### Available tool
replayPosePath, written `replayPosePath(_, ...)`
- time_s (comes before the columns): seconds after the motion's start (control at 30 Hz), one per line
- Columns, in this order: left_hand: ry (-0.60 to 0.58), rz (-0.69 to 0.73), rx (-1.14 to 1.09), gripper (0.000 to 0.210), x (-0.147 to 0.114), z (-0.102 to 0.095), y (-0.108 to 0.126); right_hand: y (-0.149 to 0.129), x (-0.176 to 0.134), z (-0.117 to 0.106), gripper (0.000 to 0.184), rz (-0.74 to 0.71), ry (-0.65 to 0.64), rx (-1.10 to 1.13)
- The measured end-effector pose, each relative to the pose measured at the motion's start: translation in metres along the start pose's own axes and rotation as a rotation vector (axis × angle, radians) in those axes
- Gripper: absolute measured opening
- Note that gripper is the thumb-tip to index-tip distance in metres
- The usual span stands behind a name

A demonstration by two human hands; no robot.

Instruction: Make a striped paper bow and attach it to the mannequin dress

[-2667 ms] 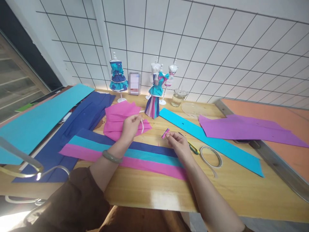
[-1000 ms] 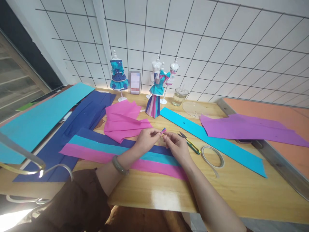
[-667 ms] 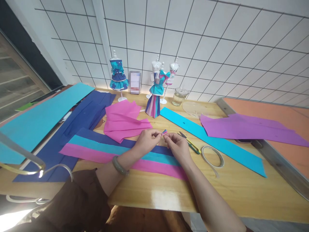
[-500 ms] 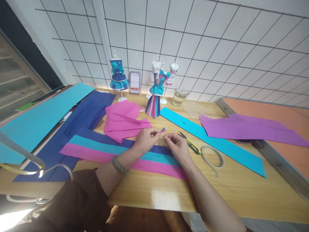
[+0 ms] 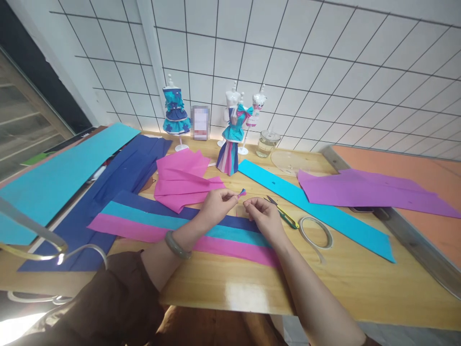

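My left hand pinches a small folded scrap of pink and blue, fabric or crepe paper, between thumb and fingertips. Close by on its right is my right hand, its thumb and fingertips pressed together; whatever they hold is too small to tell. Under both forearms lies a long striped strip in dark blue, turquoise and pink. Thread snips with yellow-green handles rest just right of my right hand, and a roll of narrow tape lies beyond them with its end loose.
Several small dress forms stand along the wall, one in a blue ruffled dress, another in a striped skirt. Pink, navy and purple sheets and a turquoise strip lie around. A lidded glass and phone stand behind.
The scrap in my left hand has turned slightly at the fingertips. My right fingertips have closed up a little; both hands stay in nearly the same place.
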State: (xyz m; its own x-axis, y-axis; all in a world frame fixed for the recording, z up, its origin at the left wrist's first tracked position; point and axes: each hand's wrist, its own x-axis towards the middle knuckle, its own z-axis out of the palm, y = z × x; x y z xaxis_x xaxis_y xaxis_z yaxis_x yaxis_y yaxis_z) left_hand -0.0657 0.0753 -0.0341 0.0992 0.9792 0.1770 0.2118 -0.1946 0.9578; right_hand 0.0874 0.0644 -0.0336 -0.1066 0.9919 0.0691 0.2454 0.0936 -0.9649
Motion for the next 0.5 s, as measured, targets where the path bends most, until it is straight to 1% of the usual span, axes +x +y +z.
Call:
replayPosePath(0.1,-0.022,-0.065,-0.103,0.025,0.0004,0.0001,0.0041,0.0022,0.0016,-0.0013,0.027,0.017,-0.003,0.034)
replayPosePath(0.2,-0.048,-0.1,-0.169,0.021,0.0,-0.0002,0.0078,0.0034,0.0024,-0.0018,0.027,0.013,-0.007,0.049)
replayPosePath(0.33,-0.118,-0.083,-0.212,0.018,-0.0007,-0.0007,0.0087,0.0035,0.0027,-0.0022,0.027,0.017,-0.015,0.052)
replayPosePath(0.5,-0.218,-0.05,-0.173,0.018,-0.0005,-0.0013,0.0074,0.0046,0.0036,-0.0034,0.028,0.008,-0.016,0.036)
